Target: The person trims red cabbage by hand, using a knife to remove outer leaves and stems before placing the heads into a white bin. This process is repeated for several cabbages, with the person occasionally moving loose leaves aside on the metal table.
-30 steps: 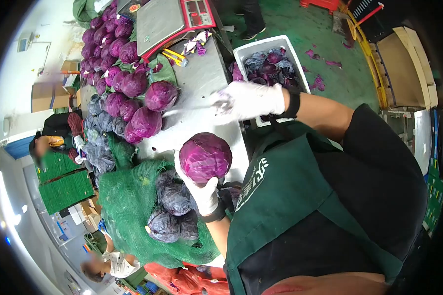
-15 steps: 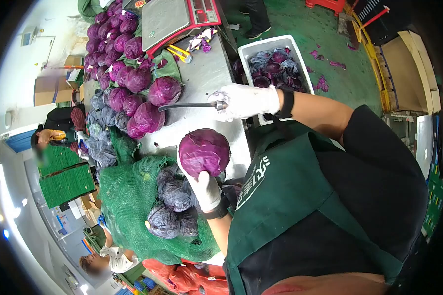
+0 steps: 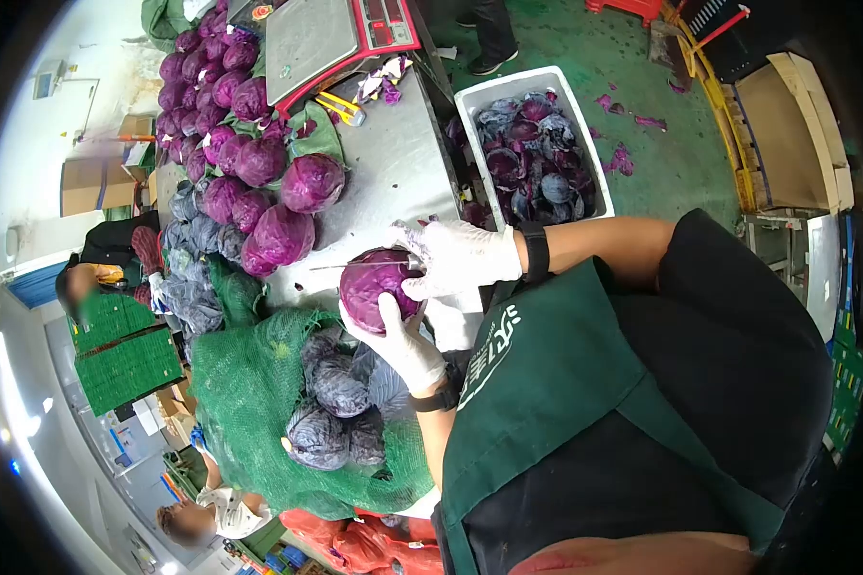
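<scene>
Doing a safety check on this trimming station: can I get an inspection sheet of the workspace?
Surface: steel table, weighing scale at its far end.
Job's things: red cabbage in hand; knife across its top.
Clutter: leaf scraps and yellow cutter beside the scale.
Hands: left hand gloved, cupping the cabbage; right hand gloved, gripping the knife.
Cables: nothing seen.
Surroundings: cabbage pile, green net sack, white crate of leaves, another person.
</scene>
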Demonstrator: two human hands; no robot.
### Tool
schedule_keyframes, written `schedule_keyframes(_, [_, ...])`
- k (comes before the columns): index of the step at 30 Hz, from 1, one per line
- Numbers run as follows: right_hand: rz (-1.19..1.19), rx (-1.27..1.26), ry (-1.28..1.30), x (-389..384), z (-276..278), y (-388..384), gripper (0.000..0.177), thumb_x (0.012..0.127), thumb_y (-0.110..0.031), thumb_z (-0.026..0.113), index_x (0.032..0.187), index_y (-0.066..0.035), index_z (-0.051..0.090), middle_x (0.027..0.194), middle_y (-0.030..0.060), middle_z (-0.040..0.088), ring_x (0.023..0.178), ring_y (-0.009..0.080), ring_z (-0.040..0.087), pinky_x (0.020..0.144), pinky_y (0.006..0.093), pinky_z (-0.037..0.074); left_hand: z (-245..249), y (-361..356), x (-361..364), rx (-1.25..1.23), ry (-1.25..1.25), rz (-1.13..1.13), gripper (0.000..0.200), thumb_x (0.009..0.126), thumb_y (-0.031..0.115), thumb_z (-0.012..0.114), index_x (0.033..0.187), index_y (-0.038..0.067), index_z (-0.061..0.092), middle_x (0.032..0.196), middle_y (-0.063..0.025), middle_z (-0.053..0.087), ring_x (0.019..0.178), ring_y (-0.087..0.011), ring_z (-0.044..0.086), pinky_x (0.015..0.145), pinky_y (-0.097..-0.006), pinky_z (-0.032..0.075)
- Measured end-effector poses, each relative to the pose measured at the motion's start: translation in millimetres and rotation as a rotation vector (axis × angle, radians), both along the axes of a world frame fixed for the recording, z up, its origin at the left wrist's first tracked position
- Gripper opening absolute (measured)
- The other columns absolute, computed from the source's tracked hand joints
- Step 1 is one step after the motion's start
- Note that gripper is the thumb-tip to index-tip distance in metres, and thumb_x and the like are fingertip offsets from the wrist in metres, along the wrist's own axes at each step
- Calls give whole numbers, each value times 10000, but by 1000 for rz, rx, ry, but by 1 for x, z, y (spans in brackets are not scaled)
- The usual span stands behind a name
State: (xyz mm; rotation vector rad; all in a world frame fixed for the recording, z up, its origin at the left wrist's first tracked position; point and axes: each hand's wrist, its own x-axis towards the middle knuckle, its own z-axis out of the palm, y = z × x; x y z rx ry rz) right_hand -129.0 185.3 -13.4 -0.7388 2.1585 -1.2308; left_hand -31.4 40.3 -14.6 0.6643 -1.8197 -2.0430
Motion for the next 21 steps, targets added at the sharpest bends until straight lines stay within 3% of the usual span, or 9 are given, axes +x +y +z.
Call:
schedule_keyframes(4, [-170,-226,27,4,-40,-19,455,790,-396,700,777,55,646,616,221,600,554,296,602,559,396,489,-1,6,-1,-99,44,8,777,873,337,711,1476,152,258,1443,-163,334,1253,-368,453,848,-537,570])
schedule_keyframes(7, [-218,-387,107,0,-47,-21,308,811,-268,693,904,21,640,663,150,623,516,272,569,533,393,486,-6,1,-3,-119,89,26,810,852,298,737,1480,139,250,1417,-172,363,1211,-342,489,847,-452,578])
schedule_keyframes(9, [-158,-739,-433,-6,-34,-13,305,831,-19,623,1112,-47,509,877,41,614,738,97,578,660,286,496,-2,-3,-3,64,76,12,803,858,329,726,1480,132,258,1421,-170,360,1211,-353,497,859,-486,583])
schedule_keyframes(10, [-140,-707,-770,-16,-35,-7,376,806,84,594,1145,-65,526,902,-26,571,753,66,559,676,256,499,-1,-10,-2,243,69,-57,786,852,369,722,1469,131,296,1411,-163,397,1224,-365,505,864,-522,585])
schedule_keyframes(12, [-104,-845,-682,-35,-47,7,427,814,42,611,1217,-72,528,842,-30,558,660,48,525,564,225,468,-20,-41,5,634,-34,-169,788,850,465,695,1465,154,314,1430,-180,404,1218,-412,519,814,-567,592])
schedule_keyframes(15, [-197,-628,-536,-61,-36,38,397,829,-21,624,1219,-55,558,787,-23,599,498,20,449,392,191,327,-14,-40,8,788,-10,-247,817,829,524,688,1461,156,324,1425,-190,418,1207,-432,527,778,-598,599])
schedule_keyframes(18, [-412,-288,50,-82,-55,60,284,815,-112,655,1080,-38,586,710,70,643,638,176,640,579,327,518,-15,-43,12,912,6,-275,849,810,577,677,1459,159,324,1427,-186,413,1212,-434,520,748,-613,602])
schedule_keyframes(20, [-334,402,552,-87,-54,78,386,840,-283,681,1101,-14,588,756,147,671,708,301,677,648,418,541,-18,-45,14,929,4,-235,859,808,599,665,1461,157,322,1425,-184,413,1211,-439,518,722,-616,604])
schedule_keyframes(21, [-346,381,541,-81,-39,77,517,840,-419,675,1136,-3,593,809,183,686,804,362,679,694,451,544,-17,-46,13,883,-2,-238,859,810,594,666,1463,157,319,1425,-181,414,1213,-434,519,724,-616,604])
